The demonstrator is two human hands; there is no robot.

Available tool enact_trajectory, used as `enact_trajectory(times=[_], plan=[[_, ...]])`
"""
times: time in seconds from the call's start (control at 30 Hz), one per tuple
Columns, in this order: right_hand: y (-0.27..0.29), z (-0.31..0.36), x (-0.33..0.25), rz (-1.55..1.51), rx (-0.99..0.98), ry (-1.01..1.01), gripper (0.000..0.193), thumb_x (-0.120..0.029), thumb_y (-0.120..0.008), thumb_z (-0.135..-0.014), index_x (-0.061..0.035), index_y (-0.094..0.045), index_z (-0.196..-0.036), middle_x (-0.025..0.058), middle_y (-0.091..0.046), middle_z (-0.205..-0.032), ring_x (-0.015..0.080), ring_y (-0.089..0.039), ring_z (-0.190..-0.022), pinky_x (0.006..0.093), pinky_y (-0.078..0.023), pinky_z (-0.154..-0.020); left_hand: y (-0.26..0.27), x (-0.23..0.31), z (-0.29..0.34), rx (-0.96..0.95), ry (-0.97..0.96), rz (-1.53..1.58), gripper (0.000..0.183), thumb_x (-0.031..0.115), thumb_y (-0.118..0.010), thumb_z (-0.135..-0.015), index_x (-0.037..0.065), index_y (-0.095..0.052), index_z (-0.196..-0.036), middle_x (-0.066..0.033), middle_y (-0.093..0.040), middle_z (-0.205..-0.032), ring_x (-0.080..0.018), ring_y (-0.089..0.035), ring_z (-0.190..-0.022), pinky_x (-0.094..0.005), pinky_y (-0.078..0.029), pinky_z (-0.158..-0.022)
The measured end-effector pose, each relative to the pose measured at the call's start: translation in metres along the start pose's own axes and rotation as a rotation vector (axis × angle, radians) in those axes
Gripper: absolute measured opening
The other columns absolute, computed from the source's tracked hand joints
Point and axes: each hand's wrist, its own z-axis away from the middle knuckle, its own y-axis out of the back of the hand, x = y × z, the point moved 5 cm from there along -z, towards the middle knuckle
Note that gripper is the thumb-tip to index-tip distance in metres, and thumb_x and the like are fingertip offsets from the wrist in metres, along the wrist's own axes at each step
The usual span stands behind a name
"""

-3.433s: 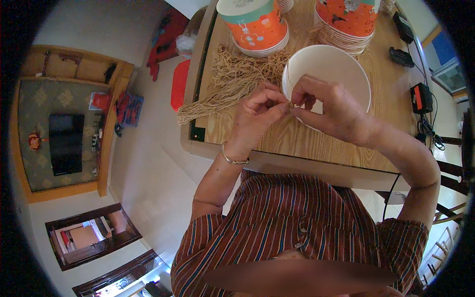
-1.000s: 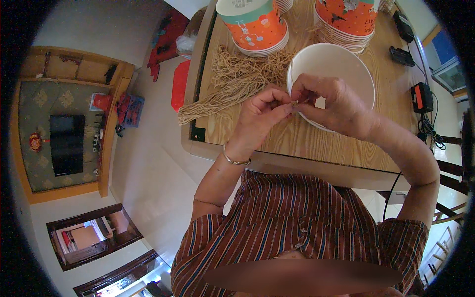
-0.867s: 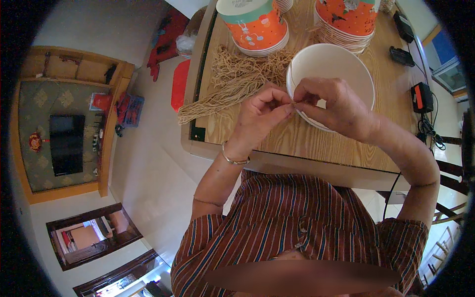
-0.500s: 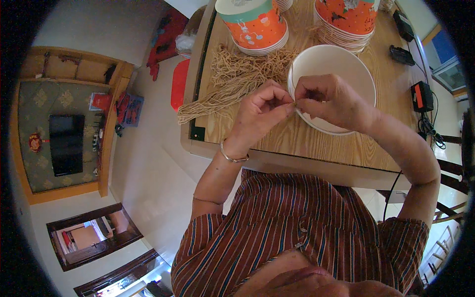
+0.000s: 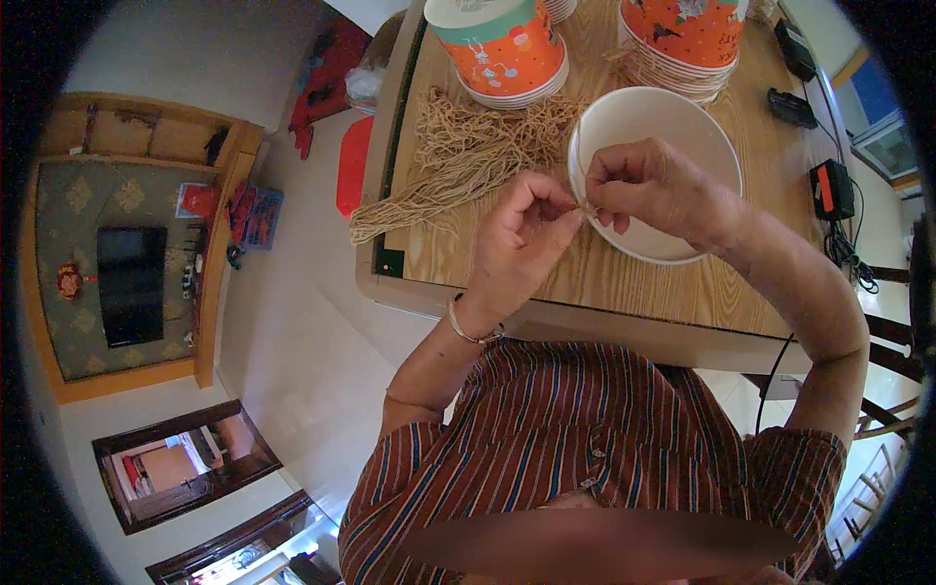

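Since the earlier view, the left hand (image 5: 519, 239) is turned a little. Thin twine (image 5: 579, 156) is pinched by it and the right hand (image 5: 655, 190), stretched up the left side of the white paper tub (image 5: 673, 119), nearer the right hand.

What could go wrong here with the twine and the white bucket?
A thin strand could slip, as the left hand and right hand pinch it at one spot. The tan twine bundle might slide off, since its end reaches the left edge of the wood-grain table. The white bucket, close to the right hand, could shift if bumped.
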Motion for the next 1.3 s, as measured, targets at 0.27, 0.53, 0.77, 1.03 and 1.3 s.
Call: enact_trajectory(times=[0.27, 0.53, 0.77, 1.03, 1.3], plan=[[-0.002, 0.001, -0.002, -0.04, -0.017, -0.042, 0.012, -0.012, -0.058, -0.088, -0.0025, -0.061, -0.082, 0.0012, -0.06, -0.073, 0.0076, -0.057, -0.066, 0.0224, -0.048, -0.063, -0.002, -0.001, 0.002, 0.073, -0.099, -0.141, 0.014, -0.004, -0.065, -0.085, 0.002, -0.056, -0.095, -0.0024, -0.052, -0.095, -0.0099, -0.055, -0.088, -0.0239, -0.048, -0.079], [-0.003, -0.001, -0.001, -0.02, -0.008, 0.017, 0.011, -0.012, -0.059, -0.088, -0.0018, -0.061, -0.083, 0.001, -0.061, -0.073, 0.0074, -0.057, -0.066, 0.0222, -0.048, -0.062, -0.002, -0.003, 0.003, 0.08, -0.002, -0.086, 0.012, -0.003, -0.063, -0.086, 0.001, -0.057, -0.096, -0.0018, -0.053, -0.096, -0.0083, -0.055, -0.088, -0.0233, -0.047, -0.079], [-0.002, 0.001, -0.002, -0.006, -0.014, 0.052, 0.011, -0.011, -0.059, -0.089, -0.0022, -0.061, -0.084, 0.0003, -0.06, -0.073, 0.006, -0.057, -0.066, 0.022, -0.048, -0.062, -0.005, 0.004, 0.004, 0.06, 0.095, 0.037, 0.008, -0.001, -0.061, -0.09, 0.001, -0.057, -0.097, 0.0002, -0.054, -0.095, -0.0056, -0.055, -0.084, -0.0205, -0.045, -0.072], [-0.003, 0.0, -0.002, 0.088, 0.017, 0.141, 0.008, -0.008, -0.059, -0.087, -0.0016, -0.059, -0.082, -0.0001, -0.06, -0.073, 0.0054, -0.056, -0.067, 0.0213, -0.047, -0.062, -0.007, 0.0, 0.003, 0.058, 0.127, 0.087, 0.009, 0.0, -0.061, -0.09, 0.003, -0.058, -0.097, 0.0022, -0.058, -0.091, -0.0037, -0.053, -0.08, -0.0193, -0.045, -0.072], [-0.003, 0.002, -0.004, -0.014, -0.004, 0.008, 0.011, -0.011, -0.058, -0.087, -0.0009, -0.061, -0.085, 0.0018, -0.061, -0.075, 0.007, -0.057, -0.066, 0.0223, -0.048, -0.062, -0.005, -0.005, 0.003, 0.055, 0.196, 0.079, 0.009, 0.0, -0.063, -0.088, 0.003, -0.059, -0.096, 0.0031, -0.059, -0.086, -0.0037, -0.055, -0.076, -0.0195, -0.046, -0.069]])
